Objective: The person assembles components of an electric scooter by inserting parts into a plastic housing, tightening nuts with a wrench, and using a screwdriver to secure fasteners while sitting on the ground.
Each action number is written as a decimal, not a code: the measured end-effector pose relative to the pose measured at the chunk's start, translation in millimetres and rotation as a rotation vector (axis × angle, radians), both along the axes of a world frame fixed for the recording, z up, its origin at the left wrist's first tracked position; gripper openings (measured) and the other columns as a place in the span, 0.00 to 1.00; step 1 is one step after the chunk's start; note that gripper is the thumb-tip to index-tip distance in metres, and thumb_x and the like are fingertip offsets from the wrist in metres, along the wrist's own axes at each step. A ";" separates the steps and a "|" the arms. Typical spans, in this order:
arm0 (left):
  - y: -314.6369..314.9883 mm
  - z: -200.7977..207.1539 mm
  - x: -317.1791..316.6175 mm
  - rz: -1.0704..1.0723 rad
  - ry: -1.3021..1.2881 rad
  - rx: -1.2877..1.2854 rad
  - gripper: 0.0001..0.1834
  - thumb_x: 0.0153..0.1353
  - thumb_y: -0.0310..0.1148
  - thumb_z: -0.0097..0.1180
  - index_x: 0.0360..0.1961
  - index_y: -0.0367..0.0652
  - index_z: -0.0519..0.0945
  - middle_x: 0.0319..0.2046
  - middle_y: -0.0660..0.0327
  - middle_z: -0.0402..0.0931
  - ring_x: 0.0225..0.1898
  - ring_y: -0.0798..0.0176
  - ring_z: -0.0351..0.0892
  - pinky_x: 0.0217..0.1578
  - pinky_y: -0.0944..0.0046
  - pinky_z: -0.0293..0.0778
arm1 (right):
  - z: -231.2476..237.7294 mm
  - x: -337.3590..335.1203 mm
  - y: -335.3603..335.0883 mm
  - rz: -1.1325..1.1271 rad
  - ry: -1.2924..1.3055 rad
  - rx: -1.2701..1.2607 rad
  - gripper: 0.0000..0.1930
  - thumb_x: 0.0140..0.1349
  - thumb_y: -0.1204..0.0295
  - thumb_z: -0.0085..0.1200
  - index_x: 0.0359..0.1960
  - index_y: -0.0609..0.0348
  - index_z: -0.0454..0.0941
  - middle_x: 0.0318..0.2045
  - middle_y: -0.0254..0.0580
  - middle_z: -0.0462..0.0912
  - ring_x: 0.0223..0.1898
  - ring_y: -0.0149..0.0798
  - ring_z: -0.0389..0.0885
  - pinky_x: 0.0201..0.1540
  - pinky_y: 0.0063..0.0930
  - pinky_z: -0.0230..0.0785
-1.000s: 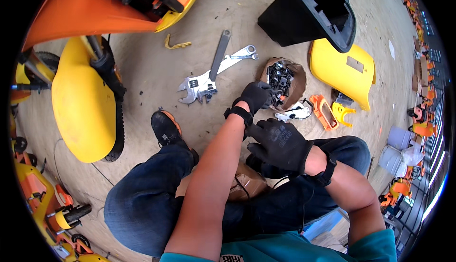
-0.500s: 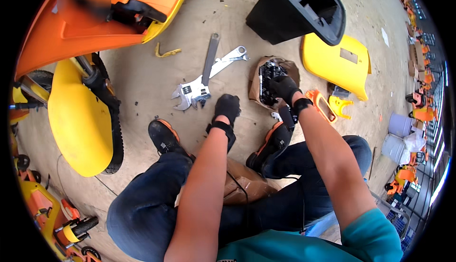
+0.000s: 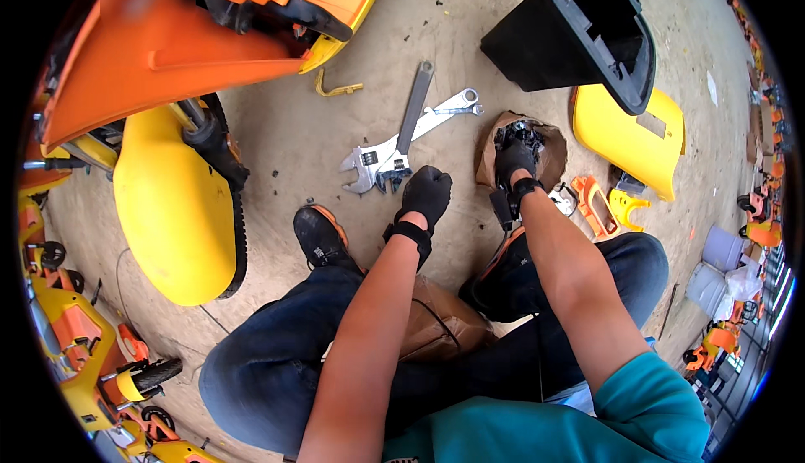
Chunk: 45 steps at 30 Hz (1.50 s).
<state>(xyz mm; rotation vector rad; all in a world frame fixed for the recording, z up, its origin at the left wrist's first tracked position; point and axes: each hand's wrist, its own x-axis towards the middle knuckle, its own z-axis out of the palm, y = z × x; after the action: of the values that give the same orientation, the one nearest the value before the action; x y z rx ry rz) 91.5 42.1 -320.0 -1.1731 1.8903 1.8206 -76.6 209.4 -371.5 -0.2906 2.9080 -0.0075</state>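
Observation:
My right hand (image 3: 513, 161), in a black glove, reaches into an open brown paper bag (image 3: 549, 157) that holds a heap of small dark and shiny parts (image 3: 521, 133). Its fingers are hidden among those parts. My left hand (image 3: 426, 195), gloved too, is closed in a fist above the floor, left of the bag. Whatever may be inside that fist cannot be seen. Just beyond it on the concrete lie a large adjustable wrench (image 3: 381, 159), a smaller combination wrench (image 3: 459, 111) resting by its handle, and a dark grey flat bar (image 3: 414, 106) across it.
An orange and yellow vehicle body (image 3: 193, 69) with a yellow-fendered wheel (image 3: 176, 211) stands at left. A black bin (image 3: 545, 39), a yellow panel (image 3: 629, 136) and an orange frame piece (image 3: 594, 210) sit at right. Between my legs is a brown package (image 3: 440, 320).
The whole view has shifted, so the floor items appear farther right. Within the bag, my right hand has moved leftward. My left hand stays a closed fist.

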 end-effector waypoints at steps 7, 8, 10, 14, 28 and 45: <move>-23.2 51.1 -4.0 -0.179 0.116 -0.116 0.14 0.63 0.36 0.56 0.40 0.34 0.79 0.27 0.59 0.80 0.24 0.66 0.80 0.26 0.65 0.76 | 91.9 2.2 3.3 -0.199 -0.240 -0.389 0.17 0.66 0.62 0.50 0.50 0.57 0.81 0.48 0.56 0.83 0.52 0.58 0.80 0.56 0.46 0.71; -23.2 56.7 -2.9 -0.154 0.132 -0.083 0.14 0.63 0.37 0.56 0.39 0.34 0.80 0.26 0.59 0.80 0.24 0.66 0.80 0.28 0.65 0.76 | 106.8 1.8 -0.1 -0.167 -0.129 -0.367 0.17 0.65 0.61 0.50 0.47 0.59 0.81 0.44 0.57 0.84 0.48 0.59 0.81 0.53 0.47 0.73; -20.1 67.4 1.2 -0.179 0.234 -0.215 0.15 0.64 0.36 0.56 0.43 0.34 0.79 0.27 0.59 0.80 0.25 0.67 0.79 0.29 0.66 0.75 | 135.0 -0.2 -9.0 -0.115 -0.037 -0.452 0.18 0.65 0.58 0.52 0.48 0.57 0.82 0.45 0.56 0.84 0.49 0.57 0.82 0.52 0.46 0.72; -9.2 93.8 15.8 -0.048 0.303 -0.135 0.20 0.64 0.36 0.56 0.53 0.35 0.76 0.30 0.59 0.80 0.28 0.69 0.78 0.32 0.66 0.75 | 185.1 9.8 -27.3 -0.097 -0.343 -0.978 0.14 0.69 0.64 0.53 0.48 0.60 0.80 0.35 0.43 0.85 0.37 0.38 0.83 0.41 0.32 0.75; -47.4 135.0 46.8 0.475 0.521 -0.164 0.12 0.61 0.26 0.59 0.46 0.36 0.81 0.28 0.60 0.81 0.25 0.70 0.79 0.28 0.68 0.75 | 225.8 68.0 -136.9 -0.117 -0.913 -1.355 0.06 0.70 0.67 0.55 0.42 0.55 0.78 0.31 0.33 0.80 0.31 0.26 0.78 0.35 0.22 0.76; -145.9 134.3 45.6 1.015 0.584 0.224 0.13 0.64 0.26 0.54 0.48 0.32 0.77 0.33 0.56 0.81 0.30 0.64 0.83 0.34 0.66 0.82 | 197.1 71.5 -282.2 -0.085 -1.178 -1.413 0.10 0.69 0.74 0.53 0.49 0.65 0.77 0.39 0.39 0.83 0.37 0.30 0.84 0.41 0.22 0.80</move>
<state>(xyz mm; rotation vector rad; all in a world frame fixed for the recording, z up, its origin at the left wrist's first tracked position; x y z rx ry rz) 137.1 -103.8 -185.7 -1.8515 1.2734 3.0728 -5.1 -72.8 -174.4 -0.2146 1.3129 -1.5897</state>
